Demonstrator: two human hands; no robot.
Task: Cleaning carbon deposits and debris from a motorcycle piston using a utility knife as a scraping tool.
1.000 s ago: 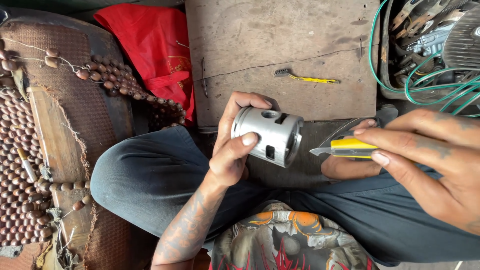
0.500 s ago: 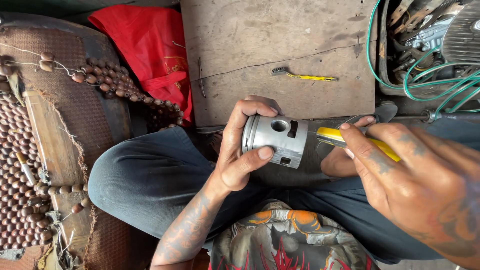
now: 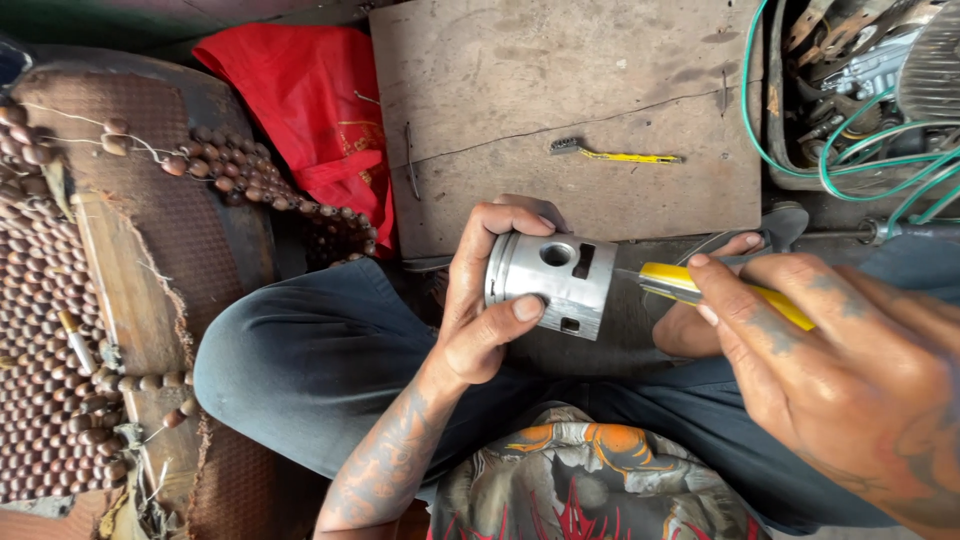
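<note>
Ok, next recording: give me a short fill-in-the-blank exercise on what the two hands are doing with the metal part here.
1. The left hand grips a silver cylindrical metal piston with a round ____ in its side.
2. The right hand holds a tool with a ____ handle against the piston.
3. On the wooden board lies a small yellow-handled ____.
4. Left of the board lies a ____ cloth.

Missing words: hole; yellow; brush; red

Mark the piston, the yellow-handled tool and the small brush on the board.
piston (image 3: 548,283): head view, side wall below the pin hole
yellow-handled tool (image 3: 668,281): head view, yellow handle
brush (image 3: 628,156): head view, yellow handle
</note>
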